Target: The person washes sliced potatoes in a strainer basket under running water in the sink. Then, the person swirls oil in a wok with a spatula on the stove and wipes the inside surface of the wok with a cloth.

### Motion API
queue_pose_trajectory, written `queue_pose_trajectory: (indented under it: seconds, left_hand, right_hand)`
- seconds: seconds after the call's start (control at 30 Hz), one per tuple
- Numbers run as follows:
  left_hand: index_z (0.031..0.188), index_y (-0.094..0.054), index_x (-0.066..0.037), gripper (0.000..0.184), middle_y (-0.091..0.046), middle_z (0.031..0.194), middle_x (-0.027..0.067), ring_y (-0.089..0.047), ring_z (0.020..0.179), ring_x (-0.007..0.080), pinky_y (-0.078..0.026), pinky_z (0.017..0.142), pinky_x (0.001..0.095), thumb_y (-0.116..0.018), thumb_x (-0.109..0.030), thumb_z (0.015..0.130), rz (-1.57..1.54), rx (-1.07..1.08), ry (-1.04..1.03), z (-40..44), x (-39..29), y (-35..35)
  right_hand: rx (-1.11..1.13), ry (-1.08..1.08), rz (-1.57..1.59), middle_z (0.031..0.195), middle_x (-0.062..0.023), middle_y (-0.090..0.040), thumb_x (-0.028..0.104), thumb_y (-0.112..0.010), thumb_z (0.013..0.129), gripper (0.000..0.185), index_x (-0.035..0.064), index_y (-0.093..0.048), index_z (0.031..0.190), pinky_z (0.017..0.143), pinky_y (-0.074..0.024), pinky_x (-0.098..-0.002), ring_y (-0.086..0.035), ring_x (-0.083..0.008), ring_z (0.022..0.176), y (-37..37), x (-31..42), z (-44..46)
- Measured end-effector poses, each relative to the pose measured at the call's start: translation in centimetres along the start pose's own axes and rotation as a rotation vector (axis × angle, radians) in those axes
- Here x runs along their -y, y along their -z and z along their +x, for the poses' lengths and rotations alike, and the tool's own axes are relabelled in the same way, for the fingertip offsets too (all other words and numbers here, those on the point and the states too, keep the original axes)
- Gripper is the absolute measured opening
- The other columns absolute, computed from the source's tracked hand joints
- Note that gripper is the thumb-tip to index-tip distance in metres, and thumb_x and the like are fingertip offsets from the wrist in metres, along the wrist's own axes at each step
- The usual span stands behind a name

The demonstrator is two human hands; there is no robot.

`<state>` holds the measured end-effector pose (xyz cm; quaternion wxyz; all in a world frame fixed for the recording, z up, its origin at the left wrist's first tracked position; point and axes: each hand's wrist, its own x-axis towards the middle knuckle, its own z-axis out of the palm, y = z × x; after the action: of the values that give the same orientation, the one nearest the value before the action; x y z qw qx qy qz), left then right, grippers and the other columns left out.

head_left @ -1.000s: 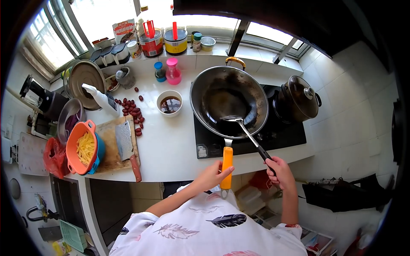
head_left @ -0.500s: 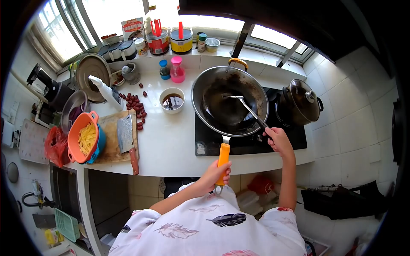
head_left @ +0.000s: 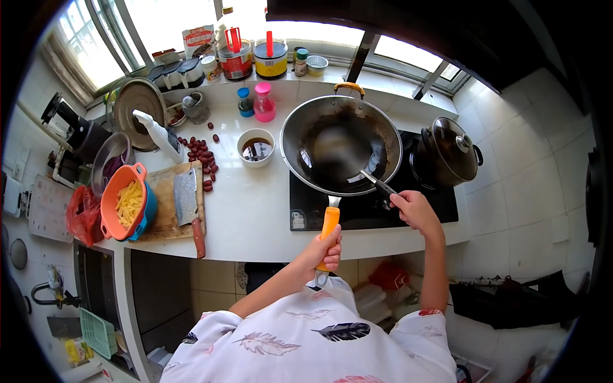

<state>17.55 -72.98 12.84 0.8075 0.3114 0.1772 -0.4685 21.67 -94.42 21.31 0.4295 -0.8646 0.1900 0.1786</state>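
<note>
A dark wok [head_left: 367,118] with a shiny, wet-looking inside sits over the black cooktop [head_left: 313,220]. My left hand [head_left: 324,251] is wrapped round its orange handle [head_left: 331,220], close to my body. In my right hand [head_left: 415,209] is the black handle of a metal spatula [head_left: 377,182], which reaches over the wok's near right rim. The spatula's head is smeared by motion in the wok, so its exact place cannot be seen. Left of the wok stands a white bowl [head_left: 266,159] of dark liquid.
A lidded pot [head_left: 450,153] stands right of the wok. Red dates [head_left: 203,155], a cleaver [head_left: 186,198] on a wooden board [head_left: 163,214], and an orange colander [head_left: 112,198] of yellow strips lie left. Pink [head_left: 264,105] and blue [head_left: 244,105] bottles stand behind the bowl.
The wok and its handle have shifted slightly left and away from me, my left hand moving with them. The spatula's head has moved from the wok's middle and is now blurred.
</note>
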Motion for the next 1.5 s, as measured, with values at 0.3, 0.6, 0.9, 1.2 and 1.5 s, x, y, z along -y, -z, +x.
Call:
queue_pose_trajectory:
  seconds: [0.3, 0.6, 0.9, 1.2, 1.5]
  left_hand:
    - [0.075, -0.039, -0.013, 0.031, -0.026, 0.049, -0.0065, -0.023, 0.037, 0.0019, -0.022, 0.033, 0.0154, -0.051, -0.040, 0.083, -0.168, 0.154, 0.020, -1.0, -1.0, 2.0]
    - [0.075, -0.038, -0.013, 0.030, -0.026, 0.049, -0.0055, -0.021, 0.036, 0.0031, -0.021, 0.032, 0.0161, -0.047, -0.039, 0.085, -0.317, 0.304, 0.094, -1.1, -1.4, 4.0]
    - [0.069, -0.037, -0.014, 0.030, -0.026, 0.046, -0.0061, -0.022, 0.035, 0.0033, -0.020, 0.031, 0.0161, -0.044, -0.038, 0.087, -0.341, 0.340, 0.167, -1.4, -2.2, 4.1]
    - [0.070, -0.035, -0.014, 0.031, -0.024, 0.045, -0.0053, -0.020, 0.035, 0.0038, -0.019, 0.031, 0.0167, -0.045, -0.038, 0.087, -0.404, 0.458, 0.198, -0.9, -2.1, 5.4]
    - [0.069, -0.034, -0.013, 0.032, -0.023, 0.045, -0.0050, -0.020, 0.035, 0.0036, -0.020, 0.031, 0.0166, -0.040, -0.038, 0.089, -0.460, 0.592, 0.226, -1.1, -2.5, 6.5]
  right_hand:
    - [0.078, 0.030, 0.025, 0.044, 0.0036, -0.034, 0.028, -0.043, 0.087, 0.029, 0.0027, -0.048, 0.074, 0.029, -0.0184, -0.0189, -0.024, -0.0031, 0.031, 4.4, 5.3, 1.6]
    - [-0.060, 0.126, -0.673, 0.057, -0.0107, -0.054, 0.027, -0.049, 0.080, 0.036, -0.0055, -0.055, 0.066, 0.053, -0.0419, -0.0294, -0.051, -0.0157, 0.048, 3.6, 11.9, 1.7]
    - [-0.068, 0.274, -1.004, 0.074, -0.0192, -0.058, 0.027, -0.050, 0.079, 0.031, -0.0027, -0.061, 0.079, 0.071, -0.0431, -0.0368, -0.056, -0.0321, 0.075, -1.6, 12.9, 4.8]
    - [-0.138, 0.397, -0.814, 0.077, -0.0189, -0.060, 0.026, -0.054, 0.076, 0.028, 0.0003, -0.063, 0.083, 0.073, -0.0441, -0.0365, -0.058, -0.0315, 0.077, -1.7, 14.6, 7.8]
    - [0.122, 0.279, -1.023, 0.050, -0.0048, -0.055, 0.020, -0.055, 0.071, 0.024, -0.0003, -0.065, 0.078, 0.049, -0.0415, -0.0249, -0.053, -0.0123, 0.046, 1.5, 20.2, 8.7]
